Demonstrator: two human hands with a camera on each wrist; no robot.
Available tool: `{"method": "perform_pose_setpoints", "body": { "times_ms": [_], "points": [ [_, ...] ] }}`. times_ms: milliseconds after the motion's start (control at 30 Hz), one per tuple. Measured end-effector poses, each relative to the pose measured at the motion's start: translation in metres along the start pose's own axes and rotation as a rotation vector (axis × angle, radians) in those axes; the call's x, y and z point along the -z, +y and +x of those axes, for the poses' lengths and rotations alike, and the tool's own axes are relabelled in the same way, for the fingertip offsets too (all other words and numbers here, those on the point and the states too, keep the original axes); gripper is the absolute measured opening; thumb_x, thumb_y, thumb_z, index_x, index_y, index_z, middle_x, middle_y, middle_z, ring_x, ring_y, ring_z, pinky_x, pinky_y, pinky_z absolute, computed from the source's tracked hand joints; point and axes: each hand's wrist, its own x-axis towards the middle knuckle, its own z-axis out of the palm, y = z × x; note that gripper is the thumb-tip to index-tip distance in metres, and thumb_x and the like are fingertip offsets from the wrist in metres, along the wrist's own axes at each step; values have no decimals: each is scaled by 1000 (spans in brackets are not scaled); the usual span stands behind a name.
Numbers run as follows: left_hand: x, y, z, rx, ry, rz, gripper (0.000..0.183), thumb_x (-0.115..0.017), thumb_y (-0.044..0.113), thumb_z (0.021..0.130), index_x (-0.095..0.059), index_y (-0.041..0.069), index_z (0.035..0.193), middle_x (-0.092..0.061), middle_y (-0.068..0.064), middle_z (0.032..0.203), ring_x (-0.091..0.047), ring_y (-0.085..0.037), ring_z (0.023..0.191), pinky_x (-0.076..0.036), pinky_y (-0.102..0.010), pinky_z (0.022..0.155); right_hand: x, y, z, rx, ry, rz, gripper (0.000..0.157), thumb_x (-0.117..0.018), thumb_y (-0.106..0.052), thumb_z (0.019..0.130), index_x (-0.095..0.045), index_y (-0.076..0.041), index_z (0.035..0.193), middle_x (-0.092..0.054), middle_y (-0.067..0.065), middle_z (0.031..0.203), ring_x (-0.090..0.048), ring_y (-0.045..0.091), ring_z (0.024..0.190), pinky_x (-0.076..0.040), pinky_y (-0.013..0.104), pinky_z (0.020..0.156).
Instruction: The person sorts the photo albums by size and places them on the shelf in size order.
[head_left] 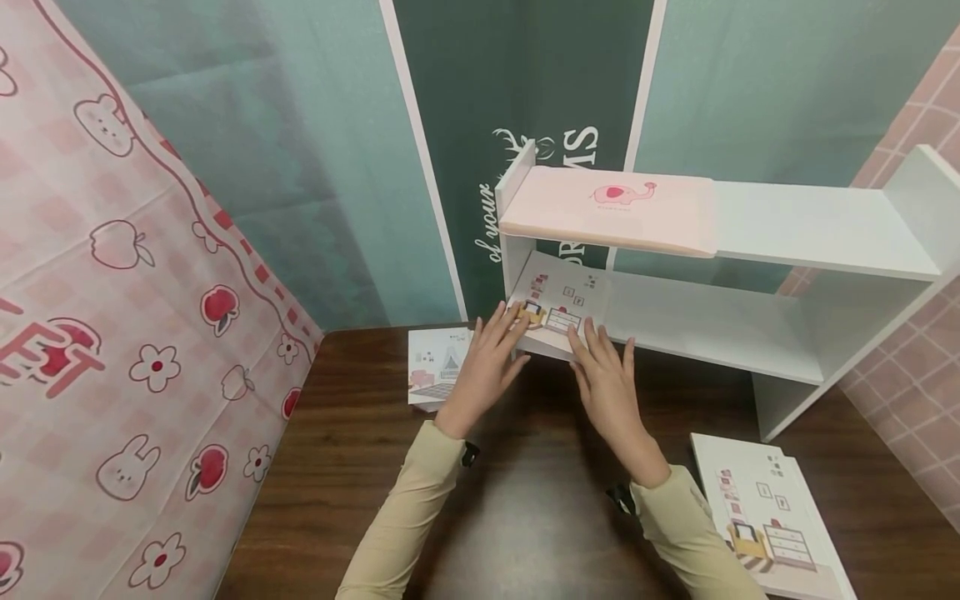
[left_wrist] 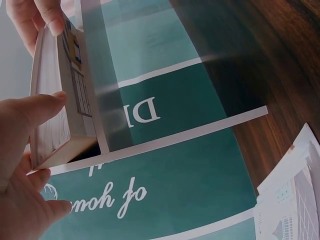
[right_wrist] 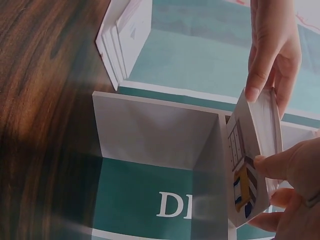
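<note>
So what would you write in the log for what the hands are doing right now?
left hand: holds book | right hand: holds same book | book: at lower shelf, left end | table: more books lying

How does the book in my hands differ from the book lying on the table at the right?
The book in the hands leans tilted on the lower shelf of the white rack, gripped by the left hand and right hand. The book at the right lies flat on the wooden table, untouched, atop another.

Both show the same cover: a yellow chair, a white dresser and small frames.
</note>
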Motion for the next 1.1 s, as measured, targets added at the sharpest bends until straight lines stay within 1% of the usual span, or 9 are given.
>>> {"method": "perform_pose_setpoints", "body": {
  "times_ms": [200, 433, 600, 833, 1100],
  "points": [
    [1, 1, -1, 9, -22, 8, 66, -67, 24, 86, -36, 14, 144, -27, -5, 152, -17, -21, 142, -15, -53, 112, -2, -1, -1, 9, 0, -2, 54, -62, -5, 86, -45, -9, 138, -35, 21, 144, -32, 41, 132, -7, 64, 108],
    [0, 0, -2, 16, -28, 15, 67, -65, 24, 87, -33, 14, 145, -24, -4, 153, -14, -19, 143, -13, -52, 112, -5, -4, -1, -7, 3, -34, 51, -58, -6, 90, -42, -8, 139, -32, 21, 146, -22, 39, 138, -8, 65, 107],
    [-1, 0, -2, 5, -25, 21, 68, -65, 24, 87, -31, 14, 146, -21, -5, 154, -12, -18, 143, -13, -53, 112, -6, -4, -1, -12, 10, -41, 52, -56, -6, 91, -40, -8, 140, -30, 20, 147, -21, 38, 138, -8, 65, 107],
    [-2, -2, 0, -8, -11, 36, 69, -65, 23, 87, -30, 14, 146, -22, -7, 153, -14, -21, 143, -13, -54, 112, -8, -4, 0, 0, 16, -47, 53, -55, -5, 92, -37, -6, 142, -29, 22, 147, -21, 38, 138, -8, 64, 108],
    [-2, -2, 2, 7, -42, 68, 71, -64, 24, 88, -26, 14, 147, -18, -5, 155, -14, -21, 143, -12, -55, 112, -9, -3, 2, 0, 33, -47, 54, -55, -3, 91, -37, -4, 141, -30, 23, 146, -22, 38, 138, -8, 64, 108]
  ]
}}
